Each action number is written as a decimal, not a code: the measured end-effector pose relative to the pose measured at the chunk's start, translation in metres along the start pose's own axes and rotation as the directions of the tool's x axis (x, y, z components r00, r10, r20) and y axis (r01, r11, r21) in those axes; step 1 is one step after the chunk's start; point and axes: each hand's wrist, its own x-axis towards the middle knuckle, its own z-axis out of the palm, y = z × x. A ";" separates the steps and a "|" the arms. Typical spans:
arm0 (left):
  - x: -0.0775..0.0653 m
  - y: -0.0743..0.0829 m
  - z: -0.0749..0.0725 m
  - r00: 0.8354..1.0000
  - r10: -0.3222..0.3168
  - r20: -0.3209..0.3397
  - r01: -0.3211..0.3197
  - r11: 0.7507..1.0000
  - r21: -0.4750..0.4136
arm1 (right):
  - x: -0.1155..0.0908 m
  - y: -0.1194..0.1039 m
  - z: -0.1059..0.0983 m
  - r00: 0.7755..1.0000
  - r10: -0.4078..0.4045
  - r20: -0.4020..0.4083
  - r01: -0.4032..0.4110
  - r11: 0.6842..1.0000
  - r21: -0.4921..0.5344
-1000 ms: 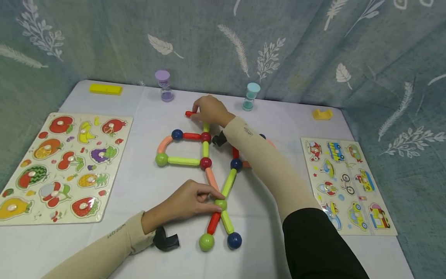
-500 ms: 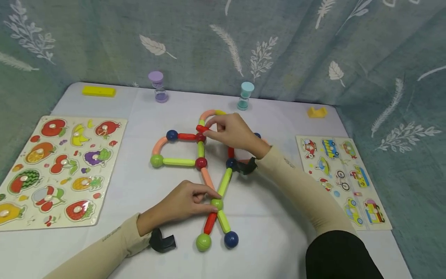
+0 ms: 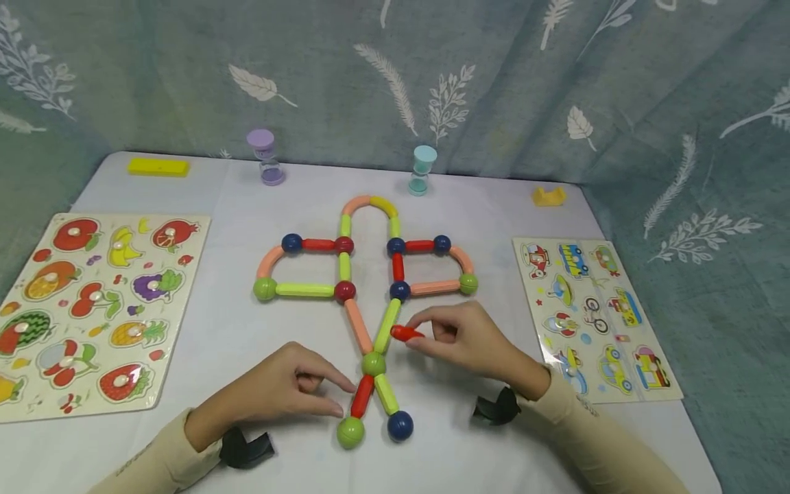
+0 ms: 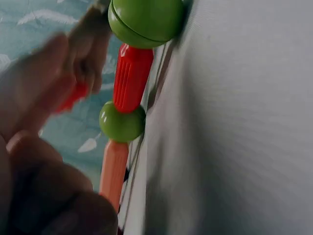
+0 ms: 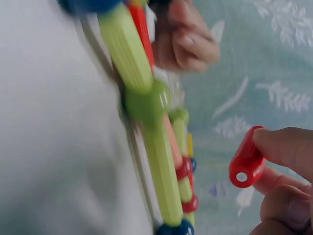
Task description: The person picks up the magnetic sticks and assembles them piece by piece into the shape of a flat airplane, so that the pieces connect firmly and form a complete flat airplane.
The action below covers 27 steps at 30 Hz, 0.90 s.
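Note:
My right hand [image 3: 472,343] pinches a short red magnetic stick [image 3: 406,333] between thumb and forefinger, above the cloth just right of the figure. One end of that stick, with a pale round spot, faces the right wrist view. My left hand [image 3: 280,384] holds nothing; its thumb and forefinger are spread beside the figure's lower red stick [image 3: 362,396]. The flat figure is built of magnetic sticks and balls, with a green ball [image 3: 373,363] where its legs meet. The legs end in a green ball [image 3: 350,432] and a blue ball [image 3: 400,426]. An arch [image 3: 370,202] tops it.
A fruit puzzle board [image 3: 114,309] lies at the left and a vehicle puzzle board [image 3: 595,319] at the right. Along the back are a yellow block [image 3: 158,167], a purple sand timer [image 3: 266,158], a teal sand timer [image 3: 422,170] and a yellow-orange piece [image 3: 548,197].
My right hand has come down from the top of the figure toward me, carrying the red stick. My left hand has let go of the green middle ball and drawn back left.

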 end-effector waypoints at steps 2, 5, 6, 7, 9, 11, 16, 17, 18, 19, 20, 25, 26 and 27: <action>-0.009 0.002 0.002 0.999 0.029 0.031 -0.028 0.999 -0.030 | -0.011 -0.011 0.010 0.999 -0.019 0.049 0.018 1.000 0.016; -0.016 0.004 0.009 0.998 0.031 0.050 -0.028 0.998 -0.060 | -0.024 -0.027 0.026 0.993 -0.050 0.108 0.045 0.998 0.051; -0.018 0.004 0.012 0.998 0.028 0.052 -0.024 0.998 -0.061 | -0.027 -0.031 0.031 0.991 -0.064 0.120 0.057 0.996 0.064; -0.018 0.004 0.015 0.998 0.041 0.051 -0.038 0.998 -0.055 | -0.030 -0.035 0.037 0.990 -0.072 0.124 0.062 0.995 0.082; -0.018 0.003 0.020 0.998 0.043 0.048 -0.041 0.998 -0.036 | -0.036 -0.041 0.049 0.987 -0.097 0.127 0.082 0.990 0.118; -0.018 0.002 0.023 0.997 0.063 0.044 -0.062 0.998 -0.022 | -0.040 -0.044 0.058 0.984 -0.130 0.123 0.114 0.985 0.133; -0.015 -0.001 0.025 0.994 0.102 0.043 -0.102 0.995 0.006 | -0.048 -0.042 0.072 0.967 -0.228 0.113 0.221 0.973 0.067; -0.014 -0.001 0.025 0.994 0.101 0.047 -0.102 0.995 0.012 | -0.049 -0.041 0.073 0.964 -0.243 0.110 0.239 0.970 0.045; -0.014 -0.001 0.026 0.994 0.098 0.051 -0.099 0.995 0.017 | -0.049 -0.041 0.073 0.962 -0.247 0.112 0.245 0.969 0.030; -0.014 -0.001 0.026 0.994 0.095 0.054 -0.096 0.995 0.020 | -0.050 -0.040 0.073 0.961 -0.254 0.109 0.254 0.967 0.015; -0.014 0.000 0.026 0.994 0.094 0.056 -0.096 0.995 0.027 | -0.050 -0.040 0.073 0.961 -0.255 0.111 0.256 0.967 0.005; -0.015 0.002 0.026 0.995 0.077 0.064 -0.081 0.995 0.057 | -0.049 -0.039 0.072 0.951 -0.270 0.151 0.281 0.958 -0.056; -0.015 0.003 0.026 0.995 0.076 0.064 -0.080 0.995 0.061 | -0.049 -0.039 0.072 0.946 -0.282 0.157 0.295 0.953 -0.069; -0.015 0.003 0.026 0.995 0.074 0.065 -0.078 0.995 0.062 | -0.049 -0.039 0.073 0.942 -0.295 0.160 0.310 0.947 -0.081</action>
